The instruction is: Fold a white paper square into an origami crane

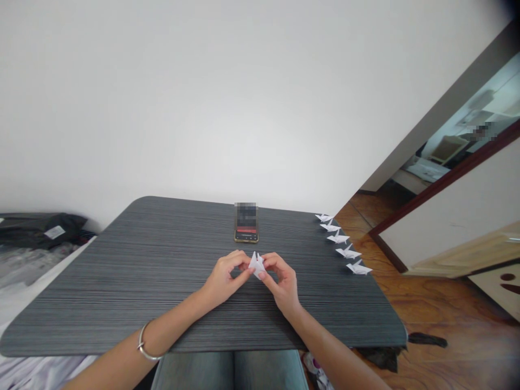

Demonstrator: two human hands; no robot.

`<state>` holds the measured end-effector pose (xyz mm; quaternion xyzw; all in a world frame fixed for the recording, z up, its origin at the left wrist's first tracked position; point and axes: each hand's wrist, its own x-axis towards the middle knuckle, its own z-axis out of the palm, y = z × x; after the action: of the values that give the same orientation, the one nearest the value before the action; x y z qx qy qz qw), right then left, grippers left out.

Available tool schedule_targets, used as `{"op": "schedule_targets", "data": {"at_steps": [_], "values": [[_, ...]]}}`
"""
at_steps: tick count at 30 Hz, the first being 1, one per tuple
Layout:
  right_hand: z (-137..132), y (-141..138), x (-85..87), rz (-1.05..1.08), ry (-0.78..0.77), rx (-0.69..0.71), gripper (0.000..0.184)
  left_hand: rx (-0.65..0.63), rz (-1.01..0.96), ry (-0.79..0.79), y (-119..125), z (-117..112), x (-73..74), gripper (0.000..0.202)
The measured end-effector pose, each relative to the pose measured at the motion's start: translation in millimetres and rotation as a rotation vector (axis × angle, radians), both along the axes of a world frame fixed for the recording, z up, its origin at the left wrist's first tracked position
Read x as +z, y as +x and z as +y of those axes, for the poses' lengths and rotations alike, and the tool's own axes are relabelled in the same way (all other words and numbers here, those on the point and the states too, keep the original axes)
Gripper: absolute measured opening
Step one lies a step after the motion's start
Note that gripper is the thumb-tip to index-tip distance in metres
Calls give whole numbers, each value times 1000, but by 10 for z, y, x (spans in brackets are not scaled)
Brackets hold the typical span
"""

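The left hand (225,277) and the right hand (285,283) meet over the middle of the surface (134,281), with a small folded paper (256,265) between them. Each grip is a pinch, thumb against fingers, closed on one side of the paper: the left hand has its left side, the right hand its right. Two narrow points of the paper stand up side by side, away from the person, with a thin gap between them; the lower part is wider and comes down to a corner between the thumbs. The fingers cover some of the folds, so it is hard to be sure how the layers lie, or whether the paper touches the surface.

Just beyond the hands, near the far edge, lies a phone (246,223), its screen lit and partly blurred, with a red band low on it. Along the right edge, well apart from the hands, five white birds (338,239) of folded paper sit in a row, spaced close together.

A silver bangle (141,344) circles the left forearm. The person's legs (227,371) show below the near edge. A pale wall (227,103) rises behind the surface; to the left lies a black bag (32,230) with a white label, and to the right is a brown wooden floor (439,298).
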<state>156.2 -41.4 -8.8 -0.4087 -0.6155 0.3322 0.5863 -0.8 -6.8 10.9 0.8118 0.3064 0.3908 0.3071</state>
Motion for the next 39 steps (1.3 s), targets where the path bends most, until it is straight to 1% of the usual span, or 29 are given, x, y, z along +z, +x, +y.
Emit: {"op": "schedule_targets", "data": {"at_steps": [10,14,19,24,29,33,39], "values": [[4,-3,7,-17,2,-51,7,-42,36,-6,5,2,-21,15],[12,-5,13,-46,-30,-66,7,-21,51,-31,6,0,-18,15],[28,-18,7,-35,-92,-31,11,18,25,-166,25,4,-25,17],[44,-34,-25,5,-186,0,13,27,-62,-322,55,18,-69,22],[57,-43,-51,125,-284,-21,15,4,-157,-455,72,16,-91,22],[67,-43,-65,168,-301,5,19,-3,-216,-514,74,18,-116,23],[64,-49,-58,125,-287,30,21,-26,-323,-652,93,58,-174,24]]}}
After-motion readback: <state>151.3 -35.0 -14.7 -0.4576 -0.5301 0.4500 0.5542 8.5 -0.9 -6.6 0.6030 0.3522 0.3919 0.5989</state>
